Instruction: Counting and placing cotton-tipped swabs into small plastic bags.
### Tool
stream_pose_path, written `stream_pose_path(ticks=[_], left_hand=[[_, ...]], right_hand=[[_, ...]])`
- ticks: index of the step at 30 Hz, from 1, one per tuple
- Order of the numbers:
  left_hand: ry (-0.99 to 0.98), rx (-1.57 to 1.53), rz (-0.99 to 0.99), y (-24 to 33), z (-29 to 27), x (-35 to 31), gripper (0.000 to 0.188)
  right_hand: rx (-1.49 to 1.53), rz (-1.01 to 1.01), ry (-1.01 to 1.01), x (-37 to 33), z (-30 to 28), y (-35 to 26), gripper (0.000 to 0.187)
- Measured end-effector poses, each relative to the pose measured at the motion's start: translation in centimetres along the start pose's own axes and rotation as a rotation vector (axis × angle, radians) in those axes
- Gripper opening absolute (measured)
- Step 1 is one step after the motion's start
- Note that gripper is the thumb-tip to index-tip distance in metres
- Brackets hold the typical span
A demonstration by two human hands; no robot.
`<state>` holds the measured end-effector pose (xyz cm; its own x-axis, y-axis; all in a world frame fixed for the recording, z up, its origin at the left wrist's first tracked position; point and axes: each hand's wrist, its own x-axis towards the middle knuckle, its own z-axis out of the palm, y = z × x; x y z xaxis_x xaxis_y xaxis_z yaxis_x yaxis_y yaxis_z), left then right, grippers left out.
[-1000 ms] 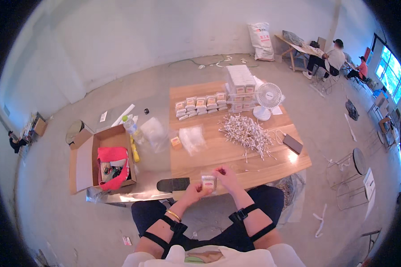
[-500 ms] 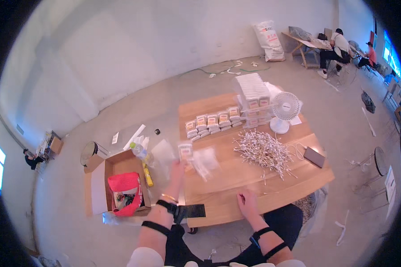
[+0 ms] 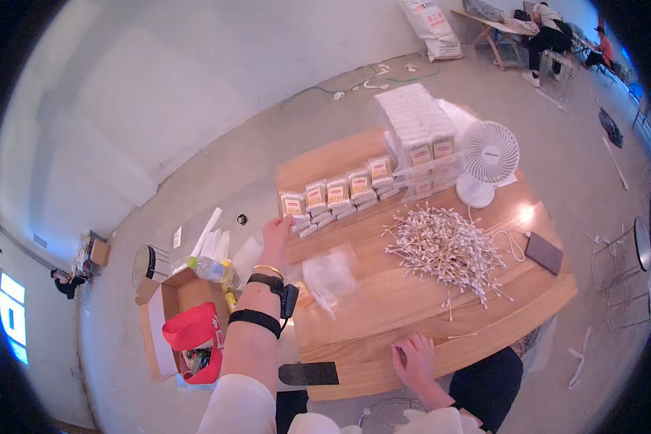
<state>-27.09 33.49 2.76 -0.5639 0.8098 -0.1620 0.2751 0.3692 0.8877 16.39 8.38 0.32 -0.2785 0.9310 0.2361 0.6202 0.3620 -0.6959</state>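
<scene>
My left hand (image 3: 276, 235) reaches to the left end of a row of stacked packs, its fingers closed on the lower edge of a clear pack of cotton swabs (image 3: 293, 205) with a yellow-and-red label. The other packs (image 3: 338, 192) continue to the right in small stacks. Close to the table's front edge rests my right hand (image 3: 416, 359), its fingers loosely curled and nothing visible in them. A single cotton swab (image 3: 463, 335) lies just beyond it. Farther off is a large heap of loose cotton swabs (image 3: 447, 249). Empty clear plastic bags (image 3: 329, 275) lie between my hands.
Behind the heap stand a tall block of packs (image 3: 416, 119) in a clear holder and a white fan (image 3: 489, 155). A dark flat box (image 3: 544, 253) with a white cable sits at right. On the left are an open carton (image 3: 152, 318), a red bag (image 3: 210, 336) and a bottle (image 3: 208, 269).
My left hand has carried the pack forward and left, from above the clear bags to the row's left end. My right hand stays by the table's front edge. The view has shifted.
</scene>
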Motion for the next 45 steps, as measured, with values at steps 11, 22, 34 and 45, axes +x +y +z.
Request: stream_pose_path(ticks=[11,22,34,45], left_hand=[[0.235,0.566,0.398,1.9,2.9,-0.9,0.032],[-0.295,0.803,0.513,2.7,2.0,-17.0,0.024],[-0.237,0.944,0.714,-0.3,3.7,-22.3,0.029],[-0.165,0.831,0.516,-1.0,3.9,-25.6,0.024]], right_hand=[[0.003,0.038,0.016,0.2,-0.2,0.6,0.012],[0.004,0.001,0.034,0.3,-0.7,-0.1,0.01],[-0.034,-0.033,0.078,-0.1,0.0,0.3,0.01],[-0.038,-0.062,0.124,-0.2,0.4,0.4,0.011]])
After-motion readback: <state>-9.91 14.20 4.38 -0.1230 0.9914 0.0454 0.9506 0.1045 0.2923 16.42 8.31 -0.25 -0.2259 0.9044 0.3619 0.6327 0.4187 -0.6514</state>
